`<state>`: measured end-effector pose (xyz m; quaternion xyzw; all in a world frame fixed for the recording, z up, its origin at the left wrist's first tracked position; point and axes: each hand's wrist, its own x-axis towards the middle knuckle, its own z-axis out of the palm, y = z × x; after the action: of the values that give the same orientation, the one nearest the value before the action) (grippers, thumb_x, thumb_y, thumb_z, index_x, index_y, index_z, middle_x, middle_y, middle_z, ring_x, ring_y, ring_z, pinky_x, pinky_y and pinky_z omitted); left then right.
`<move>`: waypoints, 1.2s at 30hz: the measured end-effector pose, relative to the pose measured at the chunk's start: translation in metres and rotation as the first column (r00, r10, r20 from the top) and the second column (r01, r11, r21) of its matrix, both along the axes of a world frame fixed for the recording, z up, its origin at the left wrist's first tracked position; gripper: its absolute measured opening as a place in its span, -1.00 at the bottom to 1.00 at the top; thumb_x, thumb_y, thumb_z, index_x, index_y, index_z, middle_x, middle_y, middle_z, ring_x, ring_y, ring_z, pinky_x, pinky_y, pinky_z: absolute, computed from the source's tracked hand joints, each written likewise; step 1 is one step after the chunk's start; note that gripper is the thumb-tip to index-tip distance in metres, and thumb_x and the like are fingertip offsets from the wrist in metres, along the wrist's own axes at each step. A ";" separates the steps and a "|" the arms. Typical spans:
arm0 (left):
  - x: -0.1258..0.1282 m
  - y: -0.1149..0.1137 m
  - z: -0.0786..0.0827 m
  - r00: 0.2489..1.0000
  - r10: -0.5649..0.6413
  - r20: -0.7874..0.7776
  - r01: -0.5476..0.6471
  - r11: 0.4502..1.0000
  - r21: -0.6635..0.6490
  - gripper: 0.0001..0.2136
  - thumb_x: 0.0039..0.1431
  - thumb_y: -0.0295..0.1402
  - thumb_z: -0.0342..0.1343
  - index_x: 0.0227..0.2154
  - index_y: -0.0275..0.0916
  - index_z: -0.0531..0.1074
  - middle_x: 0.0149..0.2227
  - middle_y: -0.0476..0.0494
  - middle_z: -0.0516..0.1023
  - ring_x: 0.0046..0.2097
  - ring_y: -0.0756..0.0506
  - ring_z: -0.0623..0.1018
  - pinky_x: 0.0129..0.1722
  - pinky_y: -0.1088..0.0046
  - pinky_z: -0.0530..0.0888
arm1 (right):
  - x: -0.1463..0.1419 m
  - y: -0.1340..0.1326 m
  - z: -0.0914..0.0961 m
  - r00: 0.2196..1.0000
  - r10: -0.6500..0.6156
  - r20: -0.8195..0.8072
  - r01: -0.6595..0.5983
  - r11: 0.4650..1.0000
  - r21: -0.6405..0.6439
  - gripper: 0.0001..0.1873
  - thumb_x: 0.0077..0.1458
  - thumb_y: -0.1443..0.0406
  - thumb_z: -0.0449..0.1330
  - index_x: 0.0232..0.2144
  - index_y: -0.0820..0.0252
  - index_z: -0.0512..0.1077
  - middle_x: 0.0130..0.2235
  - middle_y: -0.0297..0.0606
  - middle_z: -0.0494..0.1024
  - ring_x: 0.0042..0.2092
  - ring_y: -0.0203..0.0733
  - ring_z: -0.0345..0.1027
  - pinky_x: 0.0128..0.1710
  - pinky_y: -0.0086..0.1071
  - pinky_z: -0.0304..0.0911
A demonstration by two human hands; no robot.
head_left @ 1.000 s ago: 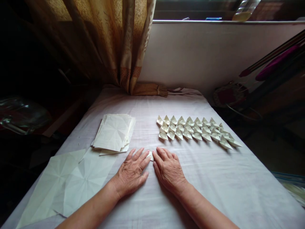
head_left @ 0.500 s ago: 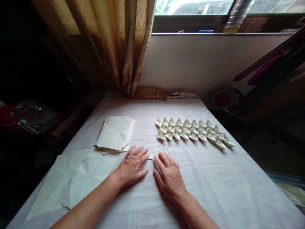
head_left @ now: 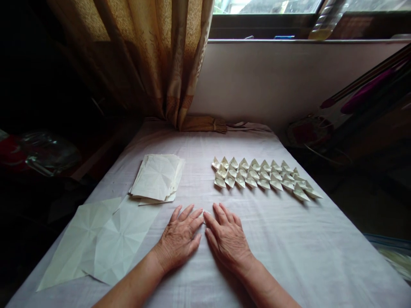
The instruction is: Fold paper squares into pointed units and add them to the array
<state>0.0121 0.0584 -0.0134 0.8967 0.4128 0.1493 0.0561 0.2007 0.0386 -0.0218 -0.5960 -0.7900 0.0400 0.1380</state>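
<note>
Both hands lie palm down near the middle of the cloth-covered table. Between their fingertips is a small folded piece of white paper (head_left: 204, 215), mostly hidden. My left hand (head_left: 180, 233), fingers spread, touches its left side. My right hand (head_left: 227, 234) is laid flat with fingers stretched forward, index fingertip over the paper's right side. Beyond the right hand stand rows of small folded paper boats (head_left: 263, 176). A stack of square creased sheets (head_left: 156, 177) lies beyond the left hand. Two loose creased sheets, one paler (head_left: 120, 241) and one yellowish (head_left: 75, 244), spread left of the left forearm.
The table (head_left: 289, 256) has a pale, wrinkled cloth. A gold curtain (head_left: 173, 64) hangs to its back edge, beside a white wall (head_left: 257, 81). A clear bottle (head_left: 327, 21) and a blue object (head_left: 284, 37) sit on the windowsill. Dark clutter flanks both sides.
My right hand's fingers have moved left onto the small folded paper, covering more of it. My left hand has shifted slightly toward me. The camera view has tilted a little.
</note>
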 end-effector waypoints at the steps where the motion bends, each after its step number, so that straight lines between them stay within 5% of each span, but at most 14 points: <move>1: 0.000 0.001 0.000 1.000 0.004 0.004 -0.004 1.000 -0.006 -0.60 0.20 -0.35 0.05 0.11 -0.12 0.33 0.15 -0.09 0.44 0.24 -0.17 0.30 0.30 0.11 0.04 | -0.001 0.002 0.001 1.000 0.004 0.008 -0.004 1.000 -0.008 -0.56 0.22 0.19 0.09 0.15 -0.09 0.35 0.24 -0.09 0.31 0.27 0.08 0.11 0.11 -0.05 0.09; 21: 0.000 0.003 0.000 0.999 -0.032 -0.041 0.034 0.999 0.027 -0.61 0.22 -0.22 0.08 0.11 -0.10 0.35 0.18 -0.07 0.42 0.24 -0.19 0.31 0.30 0.14 -0.01 | 0.006 -0.021 -0.002 0.999 -0.017 0.041 0.016 1.000 0.019 -0.55 0.19 0.13 0.13 0.13 -0.10 0.38 0.24 -0.09 0.31 0.25 0.10 0.13 0.12 -0.05 0.06; 36: 0.002 0.012 0.010 0.974 -0.114 -0.193 0.130 0.989 0.075 -0.61 0.23 -0.17 0.06 0.07 -0.19 0.37 0.12 -0.12 0.45 0.16 -0.21 0.36 0.29 0.11 0.01 | -0.004 -0.008 0.003 0.998 -0.022 0.066 0.023 1.000 -0.013 -0.55 0.25 0.15 0.06 0.17 -0.02 0.32 0.26 -0.09 0.29 0.28 0.07 0.09 0.14 -0.07 0.00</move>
<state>0.0139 0.0700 -0.0038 0.9321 0.3534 0.0778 -0.0133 0.1962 0.0309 -0.0185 -0.6070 -0.7870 0.0243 0.1081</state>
